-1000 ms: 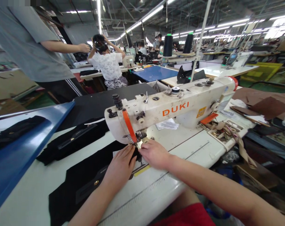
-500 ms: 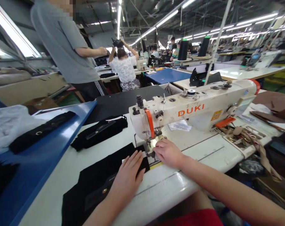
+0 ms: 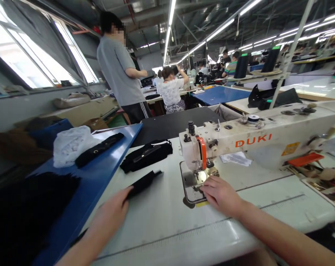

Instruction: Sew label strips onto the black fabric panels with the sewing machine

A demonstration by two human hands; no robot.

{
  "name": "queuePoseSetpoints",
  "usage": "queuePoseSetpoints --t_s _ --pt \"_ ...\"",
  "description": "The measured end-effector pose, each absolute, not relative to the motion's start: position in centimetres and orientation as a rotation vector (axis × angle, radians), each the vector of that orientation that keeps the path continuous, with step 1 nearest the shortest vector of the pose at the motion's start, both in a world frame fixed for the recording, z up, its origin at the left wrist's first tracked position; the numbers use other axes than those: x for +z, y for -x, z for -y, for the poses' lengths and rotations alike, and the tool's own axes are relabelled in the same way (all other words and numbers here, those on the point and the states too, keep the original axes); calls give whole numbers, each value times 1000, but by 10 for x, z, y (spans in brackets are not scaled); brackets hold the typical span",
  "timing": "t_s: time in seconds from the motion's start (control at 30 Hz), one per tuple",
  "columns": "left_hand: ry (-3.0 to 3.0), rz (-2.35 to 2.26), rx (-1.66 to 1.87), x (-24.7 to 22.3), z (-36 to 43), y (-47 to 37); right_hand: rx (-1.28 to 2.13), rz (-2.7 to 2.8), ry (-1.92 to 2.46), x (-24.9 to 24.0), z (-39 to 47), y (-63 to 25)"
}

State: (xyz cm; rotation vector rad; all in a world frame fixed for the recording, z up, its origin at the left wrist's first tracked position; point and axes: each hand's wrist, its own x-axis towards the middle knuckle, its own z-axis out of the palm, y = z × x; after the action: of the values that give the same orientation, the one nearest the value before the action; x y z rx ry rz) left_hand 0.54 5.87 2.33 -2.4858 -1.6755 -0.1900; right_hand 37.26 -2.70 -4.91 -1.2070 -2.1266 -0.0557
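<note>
My left hand (image 3: 116, 208) is closed on a folded black fabric piece (image 3: 142, 184), lifted off to the left of the sewing machine (image 3: 225, 138). Fingers wrap the near end of the cloth, and its far end is smeared by motion. Beside the needle area, my right hand (image 3: 221, 195) rests at the front of the metal needle plate (image 3: 188, 177). Its fingertips are bent together near the lit presser foot; whether they pinch a thread or anything else is too small to make out. Behind the held cloth lies a stack of black fabric pieces (image 3: 146, 155).
At left a blue table (image 3: 112, 159) bears a white plastic bag (image 3: 73, 146), a black bundle (image 3: 99, 149) and a dark fabric heap (image 3: 31, 218). A person in grey (image 3: 119, 70) stands beyond. Straps and metal parts (image 3: 325, 181) sit in a tray at right.
My left hand has moved left, taking the black fabric off the needle plate. My right hand stays by the needle. The view has turned left.
</note>
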Motion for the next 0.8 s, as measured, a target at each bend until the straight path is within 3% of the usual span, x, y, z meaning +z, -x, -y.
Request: queuePoseSetpoints --t_s 0.1,0.17,0.43,0.53,0.63,0.8 --pt "2190 1789 -462 75 -127 -32 -37 2123 1232 -50 27 -373" --pt "2203 1747 -465 89 -164 -57 -22 2114 1255 -51 28 -373" --pt "2239 1810 -278 -3 -178 -99 -59 2098 1282 -57 30 -373" --pt "2214 1767 -260 -7 -158 -75 -115 2132 1246 -62 30 -376" --pt "2212 1728 -204 31 -135 -28 -191 2137 1205 -66 28 -379" --pt "2074 1826 -185 141 -93 93 -283 2119 1147 -67 28 -381"
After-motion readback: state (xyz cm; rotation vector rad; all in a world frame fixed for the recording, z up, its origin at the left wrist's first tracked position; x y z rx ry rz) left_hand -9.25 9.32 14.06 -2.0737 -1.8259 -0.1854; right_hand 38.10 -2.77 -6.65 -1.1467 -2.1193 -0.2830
